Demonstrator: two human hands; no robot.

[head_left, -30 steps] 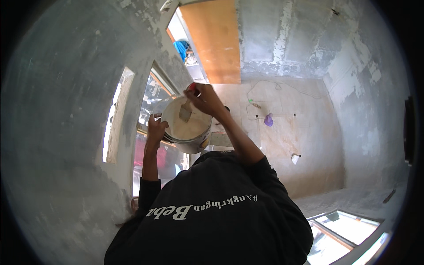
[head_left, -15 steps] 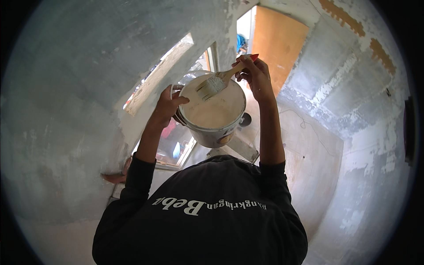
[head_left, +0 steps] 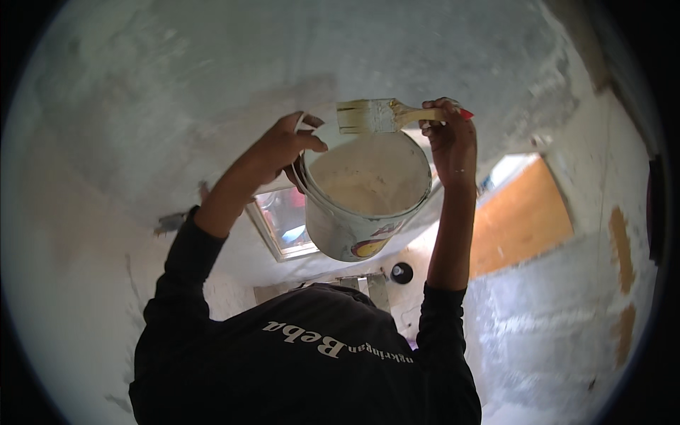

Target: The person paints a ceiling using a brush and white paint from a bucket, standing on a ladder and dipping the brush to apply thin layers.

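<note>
A white paint bucket (head_left: 340, 230) is held up in front of me, tilted, with pale residue on its inner wall and bottom. My left hand (head_left: 287, 145) grips the bucket's left rim, and the white handle runs by its fingers. Above the far rim is a wide flat paintbrush (head_left: 375, 115), its bristles coated in whitish paint and pointing left. My right hand (head_left: 450, 131) is closed around the brush's wooden handle, whose red tip sticks out past the fingers. Bristles and bucket rim overlap in the picture; whether they touch I cannot tell.
A patchy grey wall (head_left: 212, 71) rises close ahead. Beyond the bucket at left is a window frame (head_left: 283, 230). An orange-brown door panel (head_left: 520, 219) stands at right. On the floor lies a dark round object (head_left: 401, 273), near a plank-like surface (head_left: 375, 290).
My view has turned toward the grey wall at left. The brush has risen out of the bucket to above its far rim and now lies nearly level. The bucket is tilted more.
</note>
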